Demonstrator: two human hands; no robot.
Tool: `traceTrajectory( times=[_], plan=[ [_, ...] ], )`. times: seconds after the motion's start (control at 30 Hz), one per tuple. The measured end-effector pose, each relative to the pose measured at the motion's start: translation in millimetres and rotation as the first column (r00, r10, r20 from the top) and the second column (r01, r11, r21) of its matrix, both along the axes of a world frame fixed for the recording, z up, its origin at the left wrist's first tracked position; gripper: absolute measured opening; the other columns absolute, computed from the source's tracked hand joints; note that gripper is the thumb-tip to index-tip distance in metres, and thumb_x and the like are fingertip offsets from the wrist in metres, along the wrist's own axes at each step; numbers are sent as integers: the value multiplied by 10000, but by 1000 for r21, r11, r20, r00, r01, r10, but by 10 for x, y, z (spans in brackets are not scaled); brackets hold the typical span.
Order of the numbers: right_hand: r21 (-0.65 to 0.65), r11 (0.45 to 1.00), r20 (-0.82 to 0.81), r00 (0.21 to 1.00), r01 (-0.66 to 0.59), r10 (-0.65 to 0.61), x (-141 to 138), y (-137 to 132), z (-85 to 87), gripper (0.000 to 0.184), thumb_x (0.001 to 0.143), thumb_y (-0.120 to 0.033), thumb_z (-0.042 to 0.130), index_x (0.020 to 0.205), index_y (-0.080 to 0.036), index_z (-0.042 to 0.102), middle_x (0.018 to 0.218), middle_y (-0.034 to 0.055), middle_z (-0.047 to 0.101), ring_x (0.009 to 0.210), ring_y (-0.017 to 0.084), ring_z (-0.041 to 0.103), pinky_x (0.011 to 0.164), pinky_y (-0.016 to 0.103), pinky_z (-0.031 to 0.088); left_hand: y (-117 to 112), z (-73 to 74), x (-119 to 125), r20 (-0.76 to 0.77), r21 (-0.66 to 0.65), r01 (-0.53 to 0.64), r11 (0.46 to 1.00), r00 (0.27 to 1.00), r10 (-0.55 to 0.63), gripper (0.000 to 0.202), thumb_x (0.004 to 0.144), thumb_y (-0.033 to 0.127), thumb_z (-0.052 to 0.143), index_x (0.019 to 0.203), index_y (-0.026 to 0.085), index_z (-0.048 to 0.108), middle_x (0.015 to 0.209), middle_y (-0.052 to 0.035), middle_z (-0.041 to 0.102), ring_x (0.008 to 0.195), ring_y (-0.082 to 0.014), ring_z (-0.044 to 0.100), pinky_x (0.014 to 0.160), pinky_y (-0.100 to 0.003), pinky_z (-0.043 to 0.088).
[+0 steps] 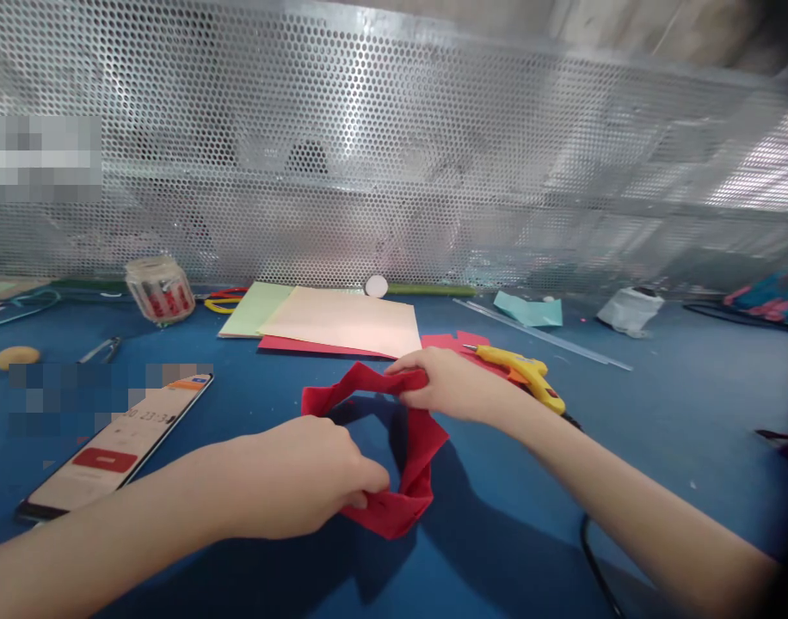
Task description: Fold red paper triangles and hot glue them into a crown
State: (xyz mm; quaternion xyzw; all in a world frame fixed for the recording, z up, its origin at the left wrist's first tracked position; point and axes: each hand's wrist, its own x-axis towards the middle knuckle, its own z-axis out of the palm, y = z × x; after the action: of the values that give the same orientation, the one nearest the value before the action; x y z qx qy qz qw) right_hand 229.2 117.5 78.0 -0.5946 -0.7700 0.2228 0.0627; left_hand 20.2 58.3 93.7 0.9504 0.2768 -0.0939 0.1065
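Observation:
A ring of folded red paper (420, 447) stands on the blue table (658, 430) in front of me. My left hand (304, 477) is closed, pinching the near side of the ring between thumb and fingers. My right hand (446, 384) is closed on the ring's far upper edge. A yellow glue gun (523, 374) lies just behind my right hand, its black cable (594, 559) running along my right forearm. Scraps of red paper (455, 341) lie under the gun.
A stack of pink, green and red sheets (342, 322) lies behind the ring. A phone (116, 447) lies at left, with a glass jar (160, 291), tweezers (101, 350) and a tape roll (16, 357). A perforated metal screen (394, 172) closes the back. Glue sticks (542, 335) lie at right.

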Motion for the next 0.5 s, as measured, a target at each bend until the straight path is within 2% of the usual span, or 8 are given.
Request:
traceTrajectory(
  times=[0.13,0.27,0.5],
  plan=[
    [-26,1000,108,994,12,-10,-35,-1,-27,280,937,-331,606,1166,-169,610,1173,74,630,958,199,640,801,387,556,25,-14,6,-9,3,4,1000,1000,-4,229,819,33,584,712,219,504,577,53,506,517,-135,444,463,-239,250],
    [-53,999,176,984,14,-5,-50,-6,-39,290,941,-341,597,1180,-175,609,1206,76,616,980,209,633,810,390,551,31,4,15,-18,-8,-7,1000,1000,7,237,809,17,574,713,219,495,577,55,496,518,-131,436,460,-233,242],
    [-17,1000,220,975,21,-17,-70,-15,-46,279,954,-344,579,1184,-189,604,1215,78,611,1006,210,626,846,406,542,-3,48,42,-32,-8,-15,1000,999,15,245,787,1,584,700,217,505,583,55,519,528,-132,476,467,-233,267]
  ],
)
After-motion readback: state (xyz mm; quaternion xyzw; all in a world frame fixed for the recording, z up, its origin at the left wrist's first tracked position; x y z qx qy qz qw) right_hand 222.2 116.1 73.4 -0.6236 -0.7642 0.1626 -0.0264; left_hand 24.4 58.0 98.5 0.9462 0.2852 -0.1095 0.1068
